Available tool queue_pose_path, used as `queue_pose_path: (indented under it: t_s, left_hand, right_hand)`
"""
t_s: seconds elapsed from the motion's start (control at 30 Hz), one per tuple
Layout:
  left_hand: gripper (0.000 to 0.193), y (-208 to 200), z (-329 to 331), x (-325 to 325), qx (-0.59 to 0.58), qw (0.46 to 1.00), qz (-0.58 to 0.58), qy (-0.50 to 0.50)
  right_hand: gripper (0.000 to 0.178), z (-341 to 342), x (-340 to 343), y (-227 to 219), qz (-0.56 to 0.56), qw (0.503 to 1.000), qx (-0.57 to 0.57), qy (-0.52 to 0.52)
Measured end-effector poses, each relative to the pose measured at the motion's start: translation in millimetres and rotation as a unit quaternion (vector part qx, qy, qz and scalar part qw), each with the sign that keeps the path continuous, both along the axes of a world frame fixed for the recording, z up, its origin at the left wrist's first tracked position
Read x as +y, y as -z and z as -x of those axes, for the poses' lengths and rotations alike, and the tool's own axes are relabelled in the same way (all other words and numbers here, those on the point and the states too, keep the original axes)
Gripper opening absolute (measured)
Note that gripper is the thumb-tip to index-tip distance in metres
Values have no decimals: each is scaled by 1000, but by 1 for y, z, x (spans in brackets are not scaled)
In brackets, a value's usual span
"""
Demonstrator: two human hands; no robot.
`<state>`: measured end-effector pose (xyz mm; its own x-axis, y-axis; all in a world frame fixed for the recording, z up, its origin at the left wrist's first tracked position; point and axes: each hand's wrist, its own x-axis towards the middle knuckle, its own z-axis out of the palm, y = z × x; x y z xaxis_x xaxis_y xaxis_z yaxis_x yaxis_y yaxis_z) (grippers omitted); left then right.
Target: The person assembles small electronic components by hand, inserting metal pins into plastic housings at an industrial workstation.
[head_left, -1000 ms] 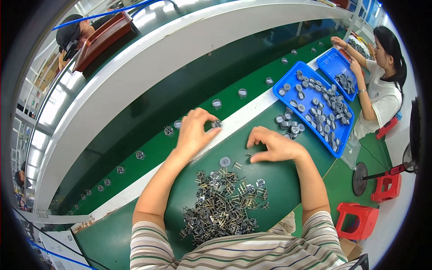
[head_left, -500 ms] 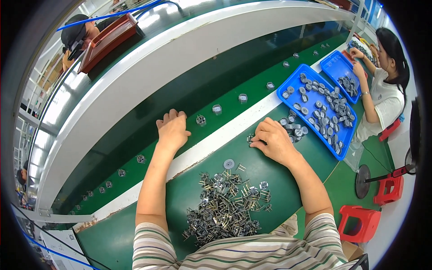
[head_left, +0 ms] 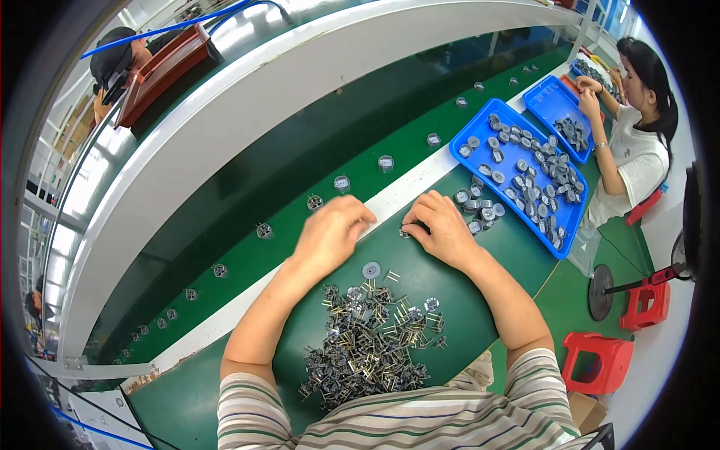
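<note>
My right hand hovers over the green work table, its thumb and fingers pinched on a small circuit board with pins, mostly hidden by the fingertips. My left hand, smeared by motion, is over the white rail; whether its fingers hold anything does not show. Between my forearms lies a heap of small pinned circuit boards, with a round grey cap at its far edge. Several grey round housings lie loose just beyond my right hand.
A blue tray of grey housings stands at the right, another blue tray behind it. Spaced parts, including a pinned board, lie along the green conveyor belt. A co-worker sits far right; red stools stand on the floor.
My left hand has swung back from the belt, rightward toward my right hand. Another pinned board now shows on the belt where that hand was. My right hand has shifted slightly left.
</note>
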<state>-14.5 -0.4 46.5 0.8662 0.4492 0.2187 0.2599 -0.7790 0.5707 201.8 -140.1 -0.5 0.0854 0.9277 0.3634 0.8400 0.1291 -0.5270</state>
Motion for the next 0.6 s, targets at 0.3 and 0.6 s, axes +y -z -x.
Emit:
queue_pose_path:
  t_s: [0.3,0.6]
  left_hand:
    - [31,-27,36,25,253,952,-117,-129]
    - [27,4,6,14,83,996,-1,36]
  right_hand:
    - [10,-5,-1,1,-20,1000,-10,2]
    - [8,-3,-2,-1,-9,1000,-14,5]
